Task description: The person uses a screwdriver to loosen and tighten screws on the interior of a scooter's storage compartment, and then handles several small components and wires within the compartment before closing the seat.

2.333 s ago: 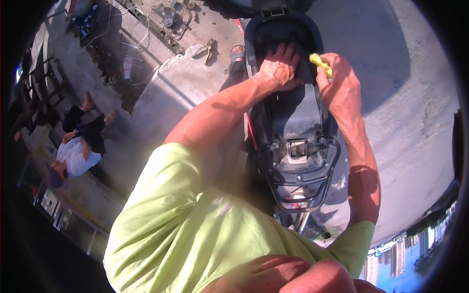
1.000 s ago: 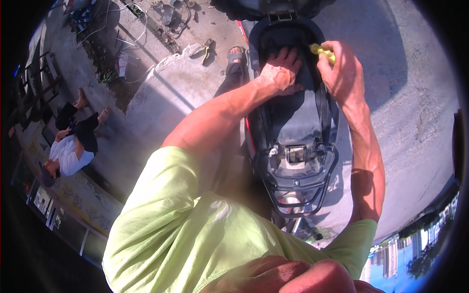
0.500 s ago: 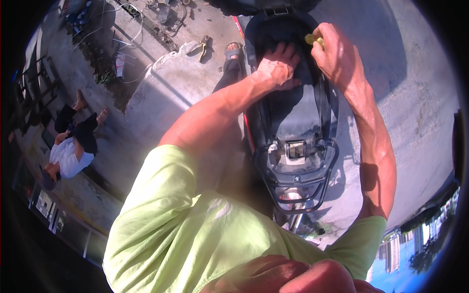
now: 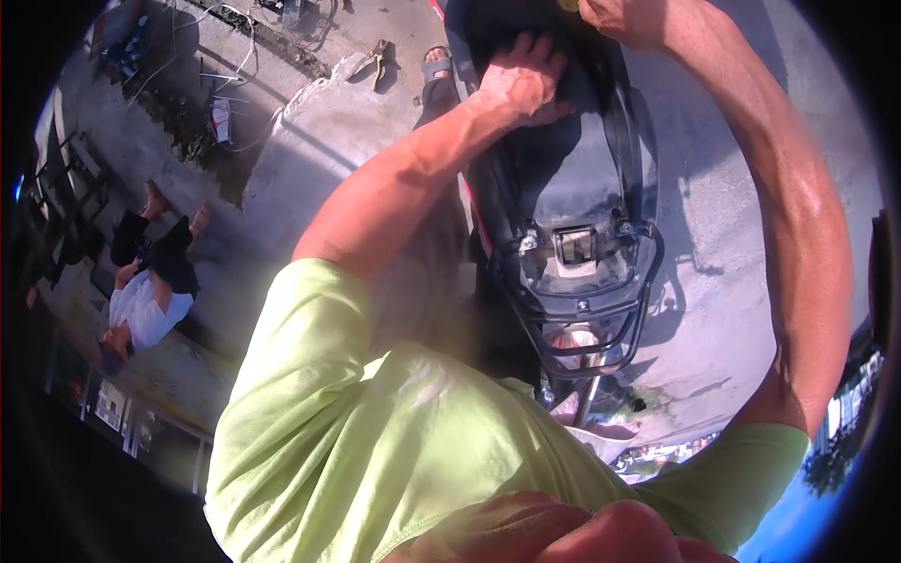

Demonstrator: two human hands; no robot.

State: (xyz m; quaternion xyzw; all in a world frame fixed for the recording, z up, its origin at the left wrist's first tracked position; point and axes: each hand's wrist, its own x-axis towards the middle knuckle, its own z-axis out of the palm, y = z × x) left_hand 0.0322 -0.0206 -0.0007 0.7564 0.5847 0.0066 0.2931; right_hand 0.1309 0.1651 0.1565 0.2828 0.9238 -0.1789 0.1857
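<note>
A motor scooter (image 4: 587,178) stands before me with its seat off the frame, showing dark plastic bodywork and a black rear grab rail (image 4: 648,281). My left hand (image 4: 526,80) lies on the dark area under the seat, fingers spread and holding nothing that I can see; the fingertips are partly lost in shadow. At the top edge, beyond the scooter's right side, my right hand (image 4: 624,17) is closed around a yellow tool handle (image 4: 569,4). Most of that tool is hidden by the fingers and cut off by the picture's edge.
Left of the scooter, my sandalled foot (image 4: 436,66) stands on concrete. Near it lies a yellowish tool resembling pliers (image 4: 379,66). Cables and loose items (image 4: 221,117) litter the ground further left. Another person in a white shirt (image 4: 150,305) sits at far left.
My right hand has moved up and away with the yellow handle, its arm swinging outward to the right. My left hand stays on the scooter. The whole view has shifted slightly.
</note>
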